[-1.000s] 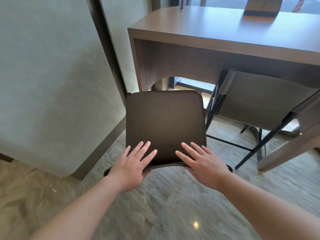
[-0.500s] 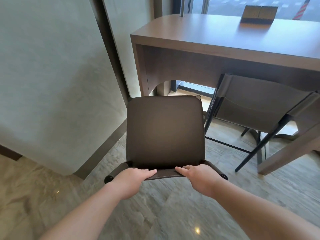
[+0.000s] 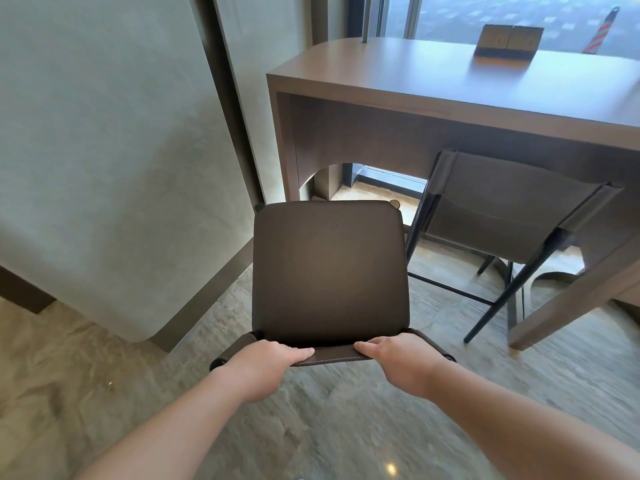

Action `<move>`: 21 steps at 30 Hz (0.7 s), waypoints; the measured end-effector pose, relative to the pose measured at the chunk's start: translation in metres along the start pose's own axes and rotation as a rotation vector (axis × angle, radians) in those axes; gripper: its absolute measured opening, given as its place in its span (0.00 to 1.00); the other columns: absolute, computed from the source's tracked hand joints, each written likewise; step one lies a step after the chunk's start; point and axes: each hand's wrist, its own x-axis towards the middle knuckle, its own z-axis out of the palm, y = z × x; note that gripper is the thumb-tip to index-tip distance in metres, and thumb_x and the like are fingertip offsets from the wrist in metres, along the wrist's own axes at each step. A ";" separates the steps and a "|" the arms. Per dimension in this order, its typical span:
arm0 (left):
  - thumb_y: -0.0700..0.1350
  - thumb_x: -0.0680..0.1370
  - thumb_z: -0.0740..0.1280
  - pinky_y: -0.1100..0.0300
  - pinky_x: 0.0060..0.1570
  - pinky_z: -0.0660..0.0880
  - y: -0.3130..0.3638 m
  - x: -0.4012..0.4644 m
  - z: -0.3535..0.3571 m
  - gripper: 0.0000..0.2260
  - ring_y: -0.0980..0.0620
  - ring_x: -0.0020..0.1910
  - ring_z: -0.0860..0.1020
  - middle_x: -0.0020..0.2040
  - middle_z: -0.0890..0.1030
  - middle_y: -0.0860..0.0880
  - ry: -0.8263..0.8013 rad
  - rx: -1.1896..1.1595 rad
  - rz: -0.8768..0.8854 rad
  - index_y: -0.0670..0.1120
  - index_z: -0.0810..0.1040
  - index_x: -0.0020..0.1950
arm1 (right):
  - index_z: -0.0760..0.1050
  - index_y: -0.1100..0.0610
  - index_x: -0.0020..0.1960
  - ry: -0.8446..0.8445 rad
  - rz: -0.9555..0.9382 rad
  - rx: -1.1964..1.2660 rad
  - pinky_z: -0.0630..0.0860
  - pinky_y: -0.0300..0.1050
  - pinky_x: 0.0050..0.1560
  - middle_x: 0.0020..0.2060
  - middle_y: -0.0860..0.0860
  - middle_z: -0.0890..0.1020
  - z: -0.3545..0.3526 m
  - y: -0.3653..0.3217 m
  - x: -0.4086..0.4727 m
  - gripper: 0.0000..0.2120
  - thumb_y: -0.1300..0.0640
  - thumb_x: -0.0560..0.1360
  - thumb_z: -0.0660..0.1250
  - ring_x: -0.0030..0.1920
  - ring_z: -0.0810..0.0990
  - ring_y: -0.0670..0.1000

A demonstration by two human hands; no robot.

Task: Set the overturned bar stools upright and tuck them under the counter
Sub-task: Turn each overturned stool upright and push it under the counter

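- My left hand (image 3: pixel 265 367) grips the low curved backrest (image 3: pixel 332 355) of the dark brown square-seated bar stool (image 3: pixel 329 271), with the thumb laid along its top edge and the other fingers curled over the far side, out of sight.
- My right hand (image 3: pixel 403 358) holds the same backrest further to the right, thumb pointing inward along the top edge, the rest of its fingers wrapped round and hidden.
- Between my two thumbs a short stretch of the backrest's stitched rim shows bare.
- The stool stands upright on the floor with its padded seat facing up (the legs are hidden beneath the seat, so I cannot tell how they sit).
- Its far edge lies just at the front of the brown wooden counter (image 3: pixel 450 84), near the counter's left end panel (image 3: pixel 285 143); the seat itself is in front of the counter and not under it.
- To the right, a second bar stool with a grey-brown backrest and thin black metal legs (image 3: pixel 509 209) stands upright, tucked in beneath the countertop.
- On the countertop, towards the window, stands a small tan box-shaped holder (image 3: pixel 507 41).
- To the left rises a pale grey rounded wall panel (image 3: pixel 104 150) with a dark vertical frame strip (image 3: pixel 228 98) beside it.
- Underfoot is glossy beige marbled stone flooring (image 3: pixel 329 427).
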 end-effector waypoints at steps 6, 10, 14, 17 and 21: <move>0.28 0.73 0.52 0.69 0.58 0.70 0.013 -0.026 0.021 0.42 0.55 0.72 0.69 0.77 0.65 0.55 0.015 0.000 0.002 0.66 0.55 0.78 | 0.58 0.48 0.77 -0.015 -0.015 -0.024 0.71 0.47 0.40 0.68 0.47 0.74 0.017 -0.014 -0.022 0.37 0.69 0.70 0.53 0.49 0.81 0.58; 0.29 0.74 0.53 0.72 0.59 0.62 0.024 -0.047 0.047 0.41 0.55 0.74 0.66 0.79 0.62 0.56 0.013 0.010 -0.002 0.64 0.53 0.79 | 0.57 0.49 0.78 -0.032 -0.032 -0.036 0.74 0.49 0.42 0.68 0.49 0.73 0.040 -0.028 -0.041 0.37 0.69 0.71 0.53 0.50 0.81 0.58; 0.27 0.73 0.53 0.61 0.62 0.71 0.035 -0.069 0.074 0.43 0.52 0.73 0.67 0.80 0.58 0.57 -0.023 0.010 -0.019 0.64 0.51 0.79 | 0.50 0.49 0.80 -0.090 -0.039 -0.083 0.77 0.54 0.48 0.68 0.53 0.72 0.061 -0.044 -0.062 0.37 0.68 0.74 0.54 0.53 0.80 0.60; 0.27 0.74 0.52 0.61 0.66 0.68 0.043 -0.081 0.093 0.43 0.51 0.76 0.63 0.81 0.56 0.55 -0.048 0.040 -0.017 0.62 0.48 0.80 | 0.46 0.48 0.80 -0.129 -0.061 -0.124 0.76 0.54 0.46 0.69 0.55 0.69 0.073 -0.056 -0.074 0.38 0.67 0.75 0.55 0.53 0.79 0.60; 0.26 0.74 0.51 0.60 0.70 0.63 0.046 -0.093 0.113 0.42 0.50 0.78 0.59 0.81 0.55 0.52 -0.087 0.067 -0.007 0.60 0.47 0.80 | 0.43 0.46 0.80 -0.179 -0.078 -0.109 0.76 0.55 0.54 0.76 0.55 0.61 0.088 -0.071 -0.082 0.39 0.68 0.76 0.55 0.62 0.75 0.61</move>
